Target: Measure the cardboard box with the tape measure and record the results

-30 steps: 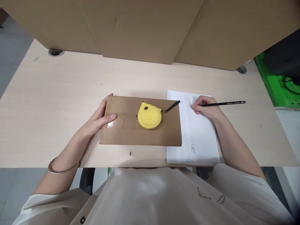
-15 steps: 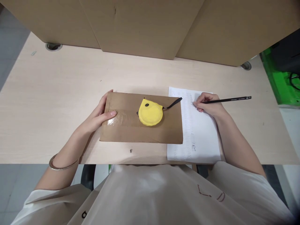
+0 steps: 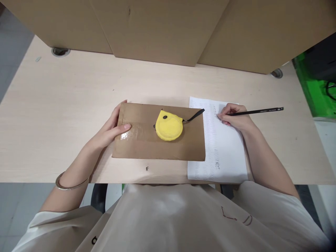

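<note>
My left hand (image 3: 114, 126) grips the left end of a flat brown cardboard box (image 3: 141, 147), thumb on top and the other fingers behind its far edge. On the box lies a yellow chick-shaped pouch (image 3: 169, 127) with a short black strap (image 3: 196, 114) pointing right. In my right hand (image 3: 234, 117) a black pencil (image 3: 258, 111) is pinched, its long end sticking out to the right. The pencil's tip end is close to a column of small marks on a white sheet of paper (image 3: 228, 150). The box covers part of the sheet's left side.
Tall cardboard panels (image 3: 157, 31) stand along the back of the pale wooden table (image 3: 52, 115). Round cable holes (image 3: 60, 52) sit near the back corners. At far right are a green surface (image 3: 319, 101) and a dark object with a cable.
The pencil's far end has shifted slightly to the right and up. Otherwise both hands, the box and the pouch look the same.
</note>
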